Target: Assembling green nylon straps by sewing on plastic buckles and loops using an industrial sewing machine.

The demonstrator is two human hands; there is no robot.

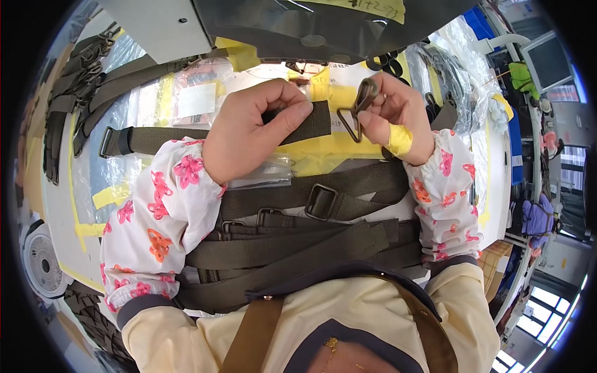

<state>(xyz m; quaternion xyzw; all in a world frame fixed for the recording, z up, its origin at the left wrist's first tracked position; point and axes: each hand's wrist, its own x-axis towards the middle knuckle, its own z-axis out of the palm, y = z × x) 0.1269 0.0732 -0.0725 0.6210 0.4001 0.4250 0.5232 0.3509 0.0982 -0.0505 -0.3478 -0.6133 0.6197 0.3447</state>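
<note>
Between the thumb and fingers of my left hand (245,127) is the end of a dark olive webbing strap (319,118), its cut end pointing right. This strap appears to run left under my wrist, where a webbing length (171,135) carries a metal loop (106,142) at its far left. My right hand (405,112) pinches a dark metal hook with a triangular ring (356,118), just right of the strap end and apart from it. Yellow tape (400,140) is wrapped round a digit of that hand. Below both hands lie more olive straps (286,248) with rectangular metal buckles (321,201).
A dark machine housing (273,31) overhangs the far side of the table. Bundled straps (65,102) hang at the far left, above a white fan (46,258). Clear plastic and yellow tape (112,196) cover parts of the tabletop. Dark rings (390,65) lie behind my right hand.
</note>
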